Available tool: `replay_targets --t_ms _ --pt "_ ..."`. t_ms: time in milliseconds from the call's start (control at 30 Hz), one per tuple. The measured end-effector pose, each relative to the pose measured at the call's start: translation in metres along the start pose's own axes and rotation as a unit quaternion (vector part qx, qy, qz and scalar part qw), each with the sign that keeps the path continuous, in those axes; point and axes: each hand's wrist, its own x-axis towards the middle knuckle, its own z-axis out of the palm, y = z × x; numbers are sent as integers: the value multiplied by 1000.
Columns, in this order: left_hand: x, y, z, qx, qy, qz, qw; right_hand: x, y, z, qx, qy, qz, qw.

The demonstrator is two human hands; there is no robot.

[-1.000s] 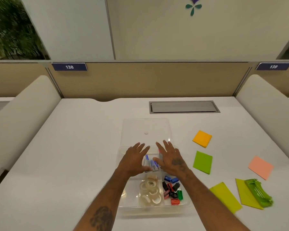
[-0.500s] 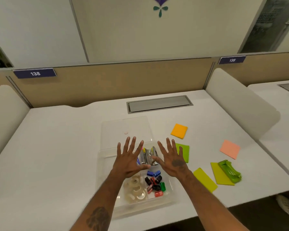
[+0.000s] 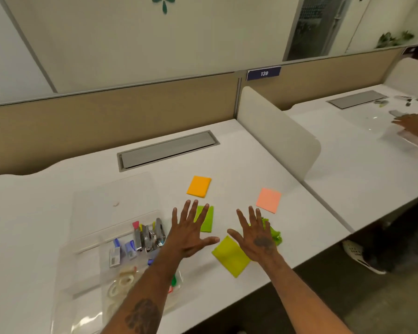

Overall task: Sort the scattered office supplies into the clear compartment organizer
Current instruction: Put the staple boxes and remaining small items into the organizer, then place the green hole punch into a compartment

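Note:
The clear compartment organizer (image 3: 82, 251) lies at the lower left of the white desk, holding staplers (image 3: 152, 233), staple boxes (image 3: 115, 255) and tape rolls (image 3: 122, 283). My left hand (image 3: 188, 232) hovers with fingers spread, partly over a green sticky pad (image 3: 208, 220). My right hand (image 3: 256, 235) is also spread flat, above a yellow-green pad (image 3: 229, 256) and hiding most of a green plastic item (image 3: 274, 233). An orange pad (image 3: 199, 186) and a pink pad (image 3: 268, 200) lie farther back. Neither hand holds anything.
The organizer's clear lid (image 3: 111, 198) lies flat behind it. A grey cable hatch (image 3: 167, 150) sits at the back. A white divider (image 3: 278, 131) bounds the desk on the right; beyond it another person's hand (image 3: 413, 122) works. The desk's front edge runs close beneath my forearms.
The view swung right. Both hands moved from above the organizer to the right, over the sticky pads, still spread and holding nothing.

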Motion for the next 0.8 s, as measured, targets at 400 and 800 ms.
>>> replay_targets --t_ms 400,800 --pt "74 121 37 -48 -86 28 995 8 120 22 -8 -76 5 997" --pt "102 176 56 -209 -80 -97 970 15 136 28 58 -54 -26 997"
